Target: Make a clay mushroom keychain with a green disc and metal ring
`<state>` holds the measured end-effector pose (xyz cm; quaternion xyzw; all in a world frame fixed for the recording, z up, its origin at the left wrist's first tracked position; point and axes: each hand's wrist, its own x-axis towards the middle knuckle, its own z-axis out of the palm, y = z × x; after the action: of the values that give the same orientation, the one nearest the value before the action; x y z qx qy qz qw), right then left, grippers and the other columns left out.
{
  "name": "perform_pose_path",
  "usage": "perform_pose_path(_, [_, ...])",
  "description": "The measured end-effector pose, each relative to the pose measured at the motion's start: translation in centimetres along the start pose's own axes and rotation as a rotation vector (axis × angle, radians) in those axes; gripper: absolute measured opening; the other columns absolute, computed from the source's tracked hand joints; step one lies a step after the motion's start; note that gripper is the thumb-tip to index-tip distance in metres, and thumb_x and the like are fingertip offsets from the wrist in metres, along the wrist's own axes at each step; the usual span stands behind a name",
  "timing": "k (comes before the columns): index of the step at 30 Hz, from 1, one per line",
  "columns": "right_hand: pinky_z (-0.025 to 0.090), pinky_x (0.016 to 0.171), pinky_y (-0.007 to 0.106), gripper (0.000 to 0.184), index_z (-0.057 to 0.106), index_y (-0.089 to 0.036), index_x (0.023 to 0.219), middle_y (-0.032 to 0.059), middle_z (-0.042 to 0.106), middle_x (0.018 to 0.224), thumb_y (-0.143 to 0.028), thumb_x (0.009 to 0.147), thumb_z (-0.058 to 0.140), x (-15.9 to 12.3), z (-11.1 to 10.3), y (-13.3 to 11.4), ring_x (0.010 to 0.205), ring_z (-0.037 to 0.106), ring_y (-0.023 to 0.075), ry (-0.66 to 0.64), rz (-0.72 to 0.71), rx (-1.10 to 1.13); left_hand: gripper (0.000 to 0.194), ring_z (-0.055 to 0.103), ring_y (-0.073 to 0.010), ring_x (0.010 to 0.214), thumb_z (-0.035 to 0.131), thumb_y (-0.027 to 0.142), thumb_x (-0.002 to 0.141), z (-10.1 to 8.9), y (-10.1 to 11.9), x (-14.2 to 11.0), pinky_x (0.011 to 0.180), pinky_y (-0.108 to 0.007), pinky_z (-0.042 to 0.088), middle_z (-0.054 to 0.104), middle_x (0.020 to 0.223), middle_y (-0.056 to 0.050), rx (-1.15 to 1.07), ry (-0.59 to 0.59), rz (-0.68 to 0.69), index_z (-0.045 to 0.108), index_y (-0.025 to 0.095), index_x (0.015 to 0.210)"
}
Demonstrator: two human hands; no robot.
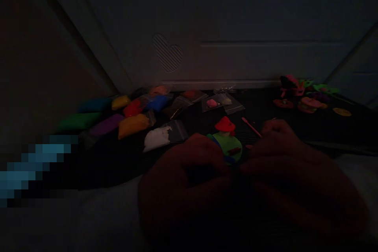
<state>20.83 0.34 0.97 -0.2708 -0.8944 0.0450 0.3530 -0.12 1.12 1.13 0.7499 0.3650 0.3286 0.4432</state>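
Note:
The scene is very dark. My left hand point(183, 177) curls in a pinch, with thumb and forefinger meeting near the middle. Close to it, my right hand point(298, 169) also has its fingertips pressed together. Whatever lies between the fingers of either hand is too dark to make out. Just beyond the hands is a green clay figure point(228, 141) with blue and dark red pieces on it, partly covered by my left hand. A red cone-shaped hat point(225, 124) tops the figure. Past my right fingers lies a pink modelling tool point(251, 126).
At the left are several bags of coloured clay, including white point(158, 137), orange point(133, 126), purple point(106, 125) and green point(78, 121). Small clay bags point(212, 103) lie farther back. Colourful clay pieces point(310, 103) sit at the right. A pale panel point(236, 19) rises behind everything.

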Motion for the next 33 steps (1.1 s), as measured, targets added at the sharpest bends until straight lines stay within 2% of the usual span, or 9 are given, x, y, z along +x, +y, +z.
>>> perform_pose_path(2, [0.040, 0.079, 0.033, 0.026, 0.053, -0.021, 0.101, 0.0005, 0.058, 0.089, -0.012, 0.077, 0.055, -0.3, -0.2, 0.8, 0.084, 0.053, 0.0142, 0.024, 0.048, 0.029, 0.002, 0.057, -0.0121, 0.080, 0.065, 0.016, 0.070, -0.1, 0.1, 0.0, 0.076, -0.023, 0.045, 0.058, 0.083, -0.002, 0.006, -0.005, -0.003, 0.066, 0.015, 0.072])
perform_pose_path(6, [0.046, 0.065, 0.027, 0.030, 0.048, -0.024, 0.107, 0.0032, 0.052, 0.094, -0.014, 0.079, 0.053, -0.6, -0.3, 1.8, 0.081, 0.051, 0.0155, 0.161, 0.232, 0.131, 0.002, 0.056, -0.0109, 0.078, 0.065, 0.016, 0.070, -0.3, 0.2, -0.1, 0.074, -0.021, 0.045, 0.058, 0.080, -0.001, 0.019, -0.001, 0.010, 0.066, 0.016, 0.069])
perform_pose_path(9, [0.046, 0.067, 0.027, 0.030, 0.048, -0.026, 0.105, 0.0023, 0.051, 0.093, -0.014, 0.078, 0.053, -0.6, -0.1, 1.9, 0.079, 0.050, 0.0152, 0.208, 0.296, 0.140, 0.002, 0.057, -0.0098, 0.077, 0.065, 0.014, 0.070, -0.3, 0.2, 0.0, 0.072, -0.019, 0.045, 0.058, 0.079, 0.000, 0.034, 0.011, 0.011, 0.065, 0.016, 0.068])
perform_pose_path(16, [0.047, 0.064, 0.025, 0.030, 0.048, -0.027, 0.106, 0.0017, 0.051, 0.095, -0.015, 0.079, 0.053, -0.5, 0.1, 1.7, 0.081, 0.051, 0.0151, 0.162, 0.287, 0.150, 0.005, 0.056, -0.0095, 0.077, 0.062, 0.014, 0.073, -0.1, 0.1, -0.1, 0.072, -0.020, 0.045, 0.058, 0.082, 0.000, 0.024, 0.006, 0.005, 0.066, 0.016, 0.072])
perform_pose_path(21, [0.046, 0.073, 0.030, 0.032, 0.047, -0.026, 0.108, 0.0026, 0.052, 0.094, -0.015, 0.078, 0.053, -0.4, -0.1, 1.7, 0.083, 0.051, 0.0167, 0.119, 0.227, 0.103, 0.006, 0.057, -0.0104, 0.077, 0.063, 0.012, 0.070, -0.2, 0.2, 0.0, 0.071, -0.020, 0.045, 0.059, 0.082, -0.001, 0.051, 0.004, 0.007, 0.066, 0.016, 0.071])
perform_pose_path(24, [0.046, 0.073, 0.032, 0.033, 0.047, -0.026, 0.110, 0.0036, 0.053, 0.098, -0.016, 0.079, 0.052, -0.4, 0.0, 1.7, 0.086, 0.051, 0.0183, 0.096, 0.213, 0.085, 0.005, 0.057, -0.0116, 0.079, 0.065, 0.013, 0.069, -0.3, 0.2, 0.1, 0.073, -0.022, 0.046, 0.060, 0.081, 0.000, 0.075, -0.004, 0.012, 0.066, 0.017, 0.071])
perform_pose_path(33, [0.046, 0.073, 0.024, 0.034, 0.045, -0.025, 0.111, 0.0018, 0.051, 0.100, -0.016, 0.079, 0.054, -0.5, -0.2, 1.9, 0.089, 0.049, 0.0147, 0.048, 0.202, 0.076, 0.006, 0.056, -0.0115, 0.079, 0.068, 0.014, 0.066, -0.2, 0.2, 0.0, 0.073, -0.021, 0.045, 0.058, 0.079, 0.001, 0.064, 0.009, 0.012, 0.063, 0.016, 0.066])
